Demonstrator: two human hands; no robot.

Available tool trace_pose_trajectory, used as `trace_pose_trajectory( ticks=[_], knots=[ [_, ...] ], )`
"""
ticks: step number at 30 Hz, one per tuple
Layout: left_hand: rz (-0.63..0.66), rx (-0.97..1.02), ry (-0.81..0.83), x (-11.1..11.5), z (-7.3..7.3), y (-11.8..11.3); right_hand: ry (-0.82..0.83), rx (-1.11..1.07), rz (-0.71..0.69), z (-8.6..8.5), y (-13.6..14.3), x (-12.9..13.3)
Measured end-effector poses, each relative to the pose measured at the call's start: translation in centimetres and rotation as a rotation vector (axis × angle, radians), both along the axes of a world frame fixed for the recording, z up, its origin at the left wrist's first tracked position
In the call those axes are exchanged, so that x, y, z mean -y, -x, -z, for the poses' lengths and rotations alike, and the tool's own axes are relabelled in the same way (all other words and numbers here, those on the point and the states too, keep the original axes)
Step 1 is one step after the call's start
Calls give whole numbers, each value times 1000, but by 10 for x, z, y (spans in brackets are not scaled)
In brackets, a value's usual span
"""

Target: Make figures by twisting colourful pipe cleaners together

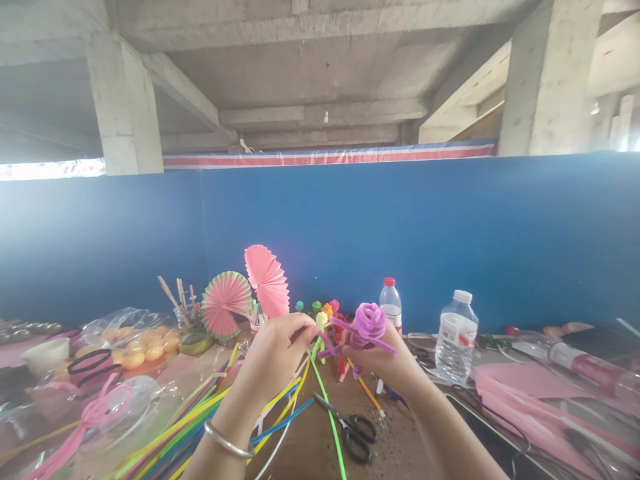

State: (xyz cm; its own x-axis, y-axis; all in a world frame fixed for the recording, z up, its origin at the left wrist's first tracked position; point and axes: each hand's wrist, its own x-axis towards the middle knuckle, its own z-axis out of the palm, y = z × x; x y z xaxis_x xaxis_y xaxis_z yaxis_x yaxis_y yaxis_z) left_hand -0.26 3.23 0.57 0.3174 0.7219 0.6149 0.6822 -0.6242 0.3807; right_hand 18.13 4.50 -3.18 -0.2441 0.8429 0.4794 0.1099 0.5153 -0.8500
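Observation:
A coiled purple pipe cleaner flower (pixel 371 323) sits in my right hand (pixel 380 363), its fingers closed around the base. Loose purple ends stick out on both sides of the coil. My left hand (pixel 285 340) is pinched, and a purple strand (pixel 327 345) reaches from the flower to its fingertips. Below the hands, a long green pipe cleaner (pixel 330 407) runs down the table beside black-handled scissors (pixel 357 433). Under my left forearm lies a bundle of coloured pipe cleaners (pixel 195 420).
Pink paper fans (pixel 267 280) and small coloured flowers (pixel 327 310) stand at the back. Water bottles (pixel 456 337) are on the right, near pink paper (pixel 525 393). A plastic bag of orange balls (pixel 145 347) lies left. A blue partition (pixel 320 220) closes off the table's back.

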Motion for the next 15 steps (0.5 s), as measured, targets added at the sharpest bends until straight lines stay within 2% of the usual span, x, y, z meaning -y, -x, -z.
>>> trace_pose_trajectory(
  ticks=[3, 7, 10, 12, 13, 15],
  knots=[
    [34, 59, 62, -4, 2, 0, 103, -101, -203, 0, 2, 5],
    [-17, 6, 84, -14, 12, -6, 137, -341, -239, 7, 10, 2],
    [15, -94, 67, -18, 21, -15, 115, -589, -139, 12, 19, -4],
    [31, -143, 58, -17, 25, -21, 82, -717, 5, 13, 22, -8],
    [29, -169, 50, -15, 27, -24, 57, -722, 93, 14, 22, -10],
    [33, -231, 23, -11, 27, -27, -19, -599, 295, 14, 18, -12]
  ],
)
